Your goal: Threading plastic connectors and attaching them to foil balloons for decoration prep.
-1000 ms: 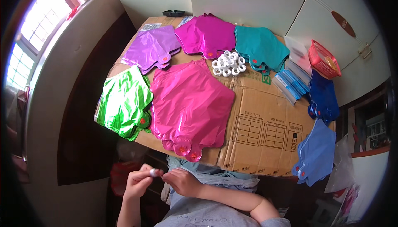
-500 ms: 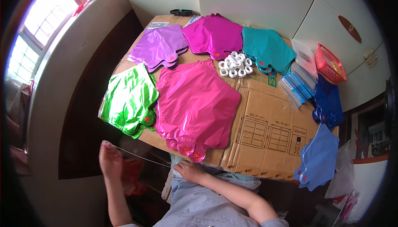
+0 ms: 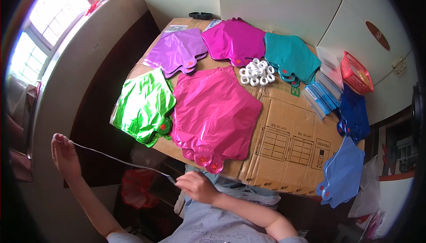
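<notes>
A thin white ribbon (image 3: 120, 158) hangs in a slight curve between my two hands. My left hand (image 3: 67, 156), raised at the far left beyond the box's edge, pinches one end at the fingertips. In front of my body, my right hand (image 3: 199, 187) is closed at the other end, where a small greyish piece (image 3: 171, 179) sticks out of the fingers; its kind is unclear. Close beyond my right hand lies a stack of pink foil pieces (image 3: 215, 114), like flat uninflated balloons. A green foil stack (image 3: 144, 103) lies to its left.
The flattened cardboard box (image 3: 275, 123) bears purple (image 3: 175, 50), magenta (image 3: 235, 41), teal (image 3: 290, 56), dark blue (image 3: 354, 112) and light blue (image 3: 341, 172) foil stacks. White rings (image 3: 257, 72) sit mid-box. Blue-white packets (image 3: 320, 99) and a red basket (image 3: 356, 72) stand right. Cabinets (image 3: 275, 10) rise behind.
My left hand has swung out to the left and slightly up, drawing the ribbon longer. My right hand has risen a little, and a greyish piece now shows at its fingers. The view has shifted slightly.
</notes>
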The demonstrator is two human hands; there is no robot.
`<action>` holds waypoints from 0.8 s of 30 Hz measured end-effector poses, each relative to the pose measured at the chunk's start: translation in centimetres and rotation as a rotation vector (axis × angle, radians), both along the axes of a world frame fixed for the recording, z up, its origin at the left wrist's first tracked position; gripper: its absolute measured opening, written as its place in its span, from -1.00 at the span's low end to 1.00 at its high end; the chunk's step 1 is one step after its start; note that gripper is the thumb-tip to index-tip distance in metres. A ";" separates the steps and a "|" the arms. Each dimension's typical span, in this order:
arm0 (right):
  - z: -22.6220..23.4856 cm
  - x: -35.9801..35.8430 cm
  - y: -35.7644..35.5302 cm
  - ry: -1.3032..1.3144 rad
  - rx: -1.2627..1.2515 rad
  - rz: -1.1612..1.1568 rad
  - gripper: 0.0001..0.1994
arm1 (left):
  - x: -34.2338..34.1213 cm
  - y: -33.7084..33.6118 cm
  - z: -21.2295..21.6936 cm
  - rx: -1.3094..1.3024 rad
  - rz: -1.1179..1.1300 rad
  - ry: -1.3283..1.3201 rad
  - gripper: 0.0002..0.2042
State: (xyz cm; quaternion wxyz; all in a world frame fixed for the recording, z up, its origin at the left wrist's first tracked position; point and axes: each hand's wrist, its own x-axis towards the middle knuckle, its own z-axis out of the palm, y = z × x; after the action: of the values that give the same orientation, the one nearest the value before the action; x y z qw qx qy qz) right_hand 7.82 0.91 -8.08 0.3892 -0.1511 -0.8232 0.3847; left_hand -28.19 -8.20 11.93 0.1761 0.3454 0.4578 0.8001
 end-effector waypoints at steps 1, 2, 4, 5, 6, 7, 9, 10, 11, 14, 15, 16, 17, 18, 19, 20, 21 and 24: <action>2.6 0.2 0.3 0.044 -0.003 0.027 -0.84 | 0.9 0.4 -0.3 0.001 -0.036 0.014 -0.78; 5.0 0.6 0.6 0.103 -0.006 0.023 -0.85 | 1.6 0.9 -0.6 0.003 -0.071 0.027 -0.78; 9.5 1.9 1.7 0.219 -0.008 0.014 -0.87 | 2.8 1.9 -0.7 0.032 -0.139 0.029 -0.80; 11.3 2.9 2.5 0.259 -0.018 -0.007 -0.88 | 3.3 2.5 -0.9 0.037 -0.138 -0.004 -0.81; 13.0 4.0 3.4 0.305 -0.032 -0.023 -0.88 | 3.9 2.9 -1.0 0.040 -0.132 -0.033 -0.81; 14.4 5.3 4.0 0.352 -0.044 -0.038 -0.89 | 4.6 3.2 -0.8 0.044 -0.126 -0.059 -0.82; 16.2 9.1 5.0 0.224 -0.044 -0.138 -0.89 | 6.5 4.4 -1.1 0.013 -0.313 0.027 -0.84; 17.2 11.0 5.5 0.010 0.034 -0.205 -0.86 | 7.6 4.5 -0.9 -0.018 -0.394 0.056 -0.84; 18.0 12.5 5.9 -0.207 0.116 -0.274 -0.81 | 8.8 4.8 -0.8 -0.045 -0.476 0.082 -0.83; 19.1 14.8 7.0 -0.607 0.245 -0.542 -0.59 | 13.9 7.8 0.2 -0.072 -0.534 0.218 -0.90; 19.1 14.6 7.7 -0.450 0.183 -0.455 -0.57 | 15.2 8.7 0.7 -0.162 -0.607 0.183 -0.90; 19.6 14.2 8.6 -0.283 0.134 -0.367 -0.55 | 16.6 9.8 2.0 -0.197 -0.703 0.211 -0.87; 19.4 13.7 9.5 -0.125 0.086 -0.278 -0.53 | 17.6 11.4 2.6 -0.250 -0.827 0.281 -0.88; 18.6 13.1 10.4 0.030 -0.133 -0.094 -0.40 | 20.0 12.9 3.5 -0.230 -0.960 0.165 -0.88; 18.4 11.8 11.4 0.154 -0.154 -0.001 -0.33 | 21.4 14.4 3.9 -0.268 -1.037 0.180 -0.86; 17.8 10.8 12.5 0.234 -0.175 0.020 -0.35 | 22.7 16.2 4.1 -0.329 -1.104 0.262 -0.85; 17.6 10.2 13.2 0.305 -0.189 0.042 -0.38 | 24.1 17.8 4.1 -0.317 -1.159 0.308 -0.83; 18.0 9.1 14.0 0.422 -0.498 0.186 -0.51 | 26.9 20.4 3.4 -0.249 -1.155 0.307 -0.78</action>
State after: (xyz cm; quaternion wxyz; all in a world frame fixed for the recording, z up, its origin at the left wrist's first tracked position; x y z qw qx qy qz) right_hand 16.96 14.90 9.87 0.4656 -0.0829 -0.6154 0.6306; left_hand -1.29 12.25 15.34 0.5525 0.6259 0.3069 0.4569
